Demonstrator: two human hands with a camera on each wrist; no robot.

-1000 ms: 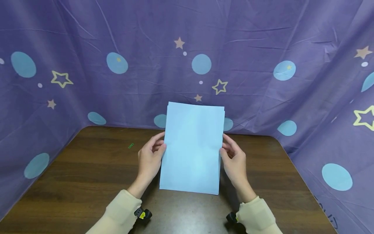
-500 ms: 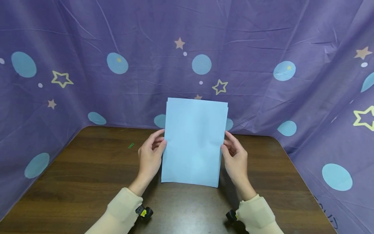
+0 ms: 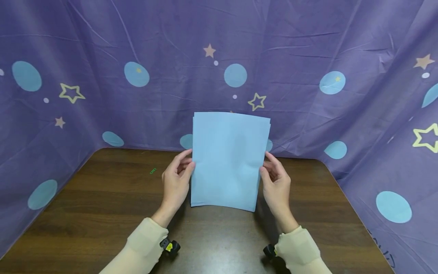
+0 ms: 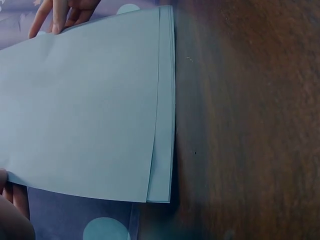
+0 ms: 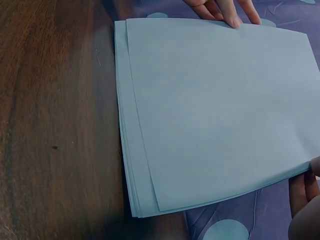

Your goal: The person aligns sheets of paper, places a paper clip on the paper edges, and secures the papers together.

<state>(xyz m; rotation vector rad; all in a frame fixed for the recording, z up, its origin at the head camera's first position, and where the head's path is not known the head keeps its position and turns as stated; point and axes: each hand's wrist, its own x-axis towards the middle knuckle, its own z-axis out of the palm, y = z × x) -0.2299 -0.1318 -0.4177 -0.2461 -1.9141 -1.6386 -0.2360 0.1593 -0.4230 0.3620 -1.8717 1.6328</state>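
Both hands hold a stack of light blue paper sheets (image 3: 227, 163) by its long side edges, in the head view. My left hand (image 3: 176, 177) grips the left edge, thumb in front and fingers at the side and behind. On the opposite edge, my right hand (image 3: 276, 180) pinches the stack in the same way. The sheets stand tilted up and bow slightly. In the left wrist view the top sheet (image 4: 85, 105) sits offset from those under it, so several layers show along one short edge. Parts of the fingers are hidden behind the paper.
A small green paper clip (image 3: 153, 171) lies on the brown wooden table (image 3: 85, 213), left of the left hand. A purple curtain (image 3: 164, 45) with stars and blue dots hangs behind and at both sides of the table.
The stack has risen and tilted: its lower edge has moved up off its former place and its upper edge has come higher. Both hands have shifted slightly upward with it.
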